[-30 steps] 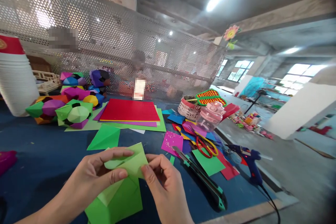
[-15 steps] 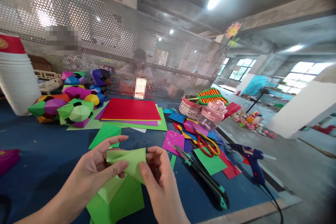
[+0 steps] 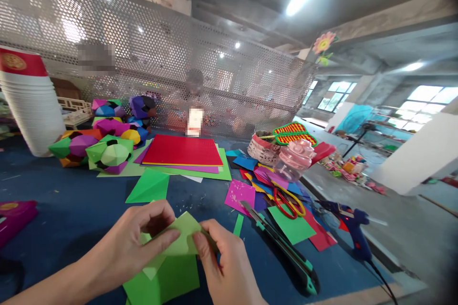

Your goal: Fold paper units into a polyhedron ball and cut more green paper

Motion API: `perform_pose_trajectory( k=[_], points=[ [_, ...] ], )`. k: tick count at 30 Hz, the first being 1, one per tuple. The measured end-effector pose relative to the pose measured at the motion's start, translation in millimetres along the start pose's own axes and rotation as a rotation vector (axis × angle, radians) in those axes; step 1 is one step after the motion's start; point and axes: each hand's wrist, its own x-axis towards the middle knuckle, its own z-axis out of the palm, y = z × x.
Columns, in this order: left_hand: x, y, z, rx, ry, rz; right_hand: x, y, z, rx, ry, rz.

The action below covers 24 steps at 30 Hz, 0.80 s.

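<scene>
A light green paper piece (image 3: 186, 232) with a pointed top is pinched between my two hands, above the blue table. My left hand (image 3: 143, 236) grips its left side, thumb on the near face and fingers curled behind. On its right side, my right hand (image 3: 222, 257) holds it between thumb and bent fingers. Brighter green sheets (image 3: 175, 279) lie on the table below, partly covered by my hands. A folded green piece (image 3: 149, 186) rests just beyond my left hand.
Red sheets (image 3: 182, 150) top a paper stack. Faceted paper balls (image 3: 110, 153) and stacked cups (image 3: 32, 105) stand left. To the right lie a utility knife (image 3: 282, 248), scissors (image 3: 288, 202), a glue gun (image 3: 350, 228), a pink jar (image 3: 293, 162) and paper scraps.
The light green paper has turned from a wide folded shape to one with a corner pointing up. The fingers of my left hand have curled in, and the view has shifted slightly.
</scene>
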Motion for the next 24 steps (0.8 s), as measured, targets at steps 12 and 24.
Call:
perform_pose_trajectory(
  k=[12,24],
  points=[
    [-11,-4,0.8,-0.373,-0.497,-0.164,7,-15,-3,-0.188,0.04,-0.397],
    [-16,-8,12.4,-0.308,-0.296,-0.114,6,-12,-6,-0.142,0.34,-0.393]
  ],
)
